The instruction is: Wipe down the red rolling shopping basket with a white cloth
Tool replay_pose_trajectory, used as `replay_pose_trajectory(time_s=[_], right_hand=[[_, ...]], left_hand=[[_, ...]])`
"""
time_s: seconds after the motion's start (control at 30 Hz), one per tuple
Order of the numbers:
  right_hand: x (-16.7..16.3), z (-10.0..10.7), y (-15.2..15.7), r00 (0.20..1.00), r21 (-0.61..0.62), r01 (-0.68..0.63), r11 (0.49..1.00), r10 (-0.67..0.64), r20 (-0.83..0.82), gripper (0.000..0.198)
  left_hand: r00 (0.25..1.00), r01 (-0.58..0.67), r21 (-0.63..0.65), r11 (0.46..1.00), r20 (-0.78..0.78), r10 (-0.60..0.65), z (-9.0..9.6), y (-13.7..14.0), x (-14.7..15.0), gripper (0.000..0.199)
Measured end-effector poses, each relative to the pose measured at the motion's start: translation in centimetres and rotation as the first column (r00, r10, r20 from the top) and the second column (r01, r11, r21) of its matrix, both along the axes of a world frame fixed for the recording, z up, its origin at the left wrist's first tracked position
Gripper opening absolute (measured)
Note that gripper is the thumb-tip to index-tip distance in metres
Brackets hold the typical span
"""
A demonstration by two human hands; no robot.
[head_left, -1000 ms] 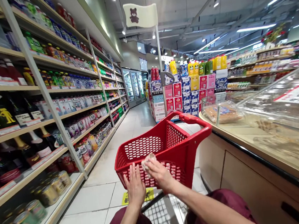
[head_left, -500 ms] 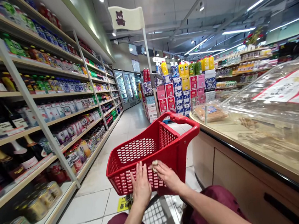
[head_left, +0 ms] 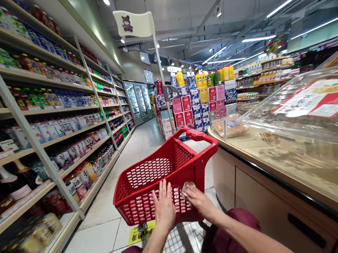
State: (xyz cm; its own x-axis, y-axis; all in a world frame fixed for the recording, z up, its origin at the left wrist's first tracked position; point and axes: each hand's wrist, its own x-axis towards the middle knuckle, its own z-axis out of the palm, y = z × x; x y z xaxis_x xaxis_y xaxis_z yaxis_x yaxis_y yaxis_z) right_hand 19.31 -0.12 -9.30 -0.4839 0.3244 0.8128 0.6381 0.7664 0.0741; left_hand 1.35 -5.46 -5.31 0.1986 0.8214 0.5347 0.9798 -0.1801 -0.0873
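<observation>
Head view: red shopping cart (head_left: 178, 174) stands on the tiled floor (head_left: 83, 250) directly ahead of the person, slotted side panel facing the knees. A crumpled pale cloth (head_left: 188, 186) lies against that panel, near its handle end. Right hand (head_left: 201, 203): fingers lightly bent over the cloth, which they hold against the plastic. Left hand (head_left: 165, 211): fingers straight and nearly together, thumb apart, nothing visibly held; it is laid against the panel.

Recommended practice, in my judgement: spread the cloth flatter beneath the fingers, follow the slot edges with even pressure, and brace the cart with the left hand so the wheels do not roll.

Below the cart lies a yellow floor sign (head_left: 134, 235), partly covered. Counter (head_left: 254, 190) stands to the right, bearing clear-lidded packs (head_left: 314, 99); drink shelving (head_left: 19, 112) lines the left.

Not verifiable: the right palm and the cloth's underside, both hidden; how hard the left hand presses; most of the cart's wheels and the basket floor. Trouser legs (head_left: 244, 223) and forearms are cut off by the lower edge. Small label print is unreadable.
</observation>
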Motion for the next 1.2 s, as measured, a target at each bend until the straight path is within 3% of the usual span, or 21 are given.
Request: replay_pose_trajectory(time_s=[0.13,0.27,0.33,0.47,0.6,0.7,0.8,0.9,1.0,1.07,1.13,1.2], right_hand=[[1.0,2.0,0.9,0.993,0.001,0.083,0.997,-0.082,-0.086,0.038],[2.1,0.8,0.9,0.998,-0.01,0.066,0.998,-0.066,-0.013,0.036],[2.2,1.1,0.7,0.999,-0.003,0.048,0.999,-0.048,-0.013,0.035],[0.1,5.7,1.3,0.988,0.026,0.111,0.993,-0.108,-0.107,0.037],[-1.6,8.1,2.8,0.995,0.085,0.088,0.992,-0.092,0.039,0.034],[2.2,8.7,4.4,0.984,0.09,0.163,0.982,-0.168,0.051,0.033],[7.4,10.5,6.2,0.923,0.093,0.37,0.924,-0.354,-0.151,0.033],[7.6,11.1,6.6,0.865,0.086,0.464,0.882,-0.429,-0.26,0.036],[3.0,9.5,5.5,0.921,0.125,0.377,0.918,-0.357,-0.154,0.034],[1.2,8.8,5.1,0.956,0.135,0.29,0.947,-0.293,0.0,0.033],[2.3,9.4,5.4,0.95,0.11,0.297,0.949,-0.305,0.071,0.031],[5.5,10.9,6.2,0.917,0.059,0.394,0.917,-0.396,0.036,0.028]], left_hand=[[1.0,0.0,-0.016,1.0,0.02,0.0,0.8,0.2,0.7,0.068],[0.999,-0.03,-0.012,0.999,0.038,0.031,0.9,0.6,0.6,0.067],[0.996,-0.071,-0.026,0.997,0.049,0.072,0.5,0.9,0.1,0.066],[0.99,-0.133,-0.092,0.987,0.035,0.136,0.1,1.4,-0.6,0.065],[0.986,-0.164,-0.124,0.979,0.016,0.168,0.5,1.4,-0.7,0.066],[0.987,-0.153,-0.149,0.977,0.017,0.158,1.1,1.3,-0.6,0.067],[0.986,-0.153,-0.16,0.975,0.04,0.161,1.7,1.3,-0.3,0.067],[0.981,-0.173,-0.16,0.972,0.061,0.184,2.3,1.3,0.2,0.066],[0.979,-0.187,-0.157,0.97,0.055,0.198,2.8,1.5,0.3,0.065],[0.978,-0.193,-0.159,0.968,0.043,0.202,2.9,1.6,0.1,0.066],[0.978,-0.199,-0.16,0.967,0.028,0.206,2.8,1.6,0.0,0.066],[0.978,-0.203,-0.16,0.966,0.021,0.209,2.6,1.7,-0.1,0.067]])
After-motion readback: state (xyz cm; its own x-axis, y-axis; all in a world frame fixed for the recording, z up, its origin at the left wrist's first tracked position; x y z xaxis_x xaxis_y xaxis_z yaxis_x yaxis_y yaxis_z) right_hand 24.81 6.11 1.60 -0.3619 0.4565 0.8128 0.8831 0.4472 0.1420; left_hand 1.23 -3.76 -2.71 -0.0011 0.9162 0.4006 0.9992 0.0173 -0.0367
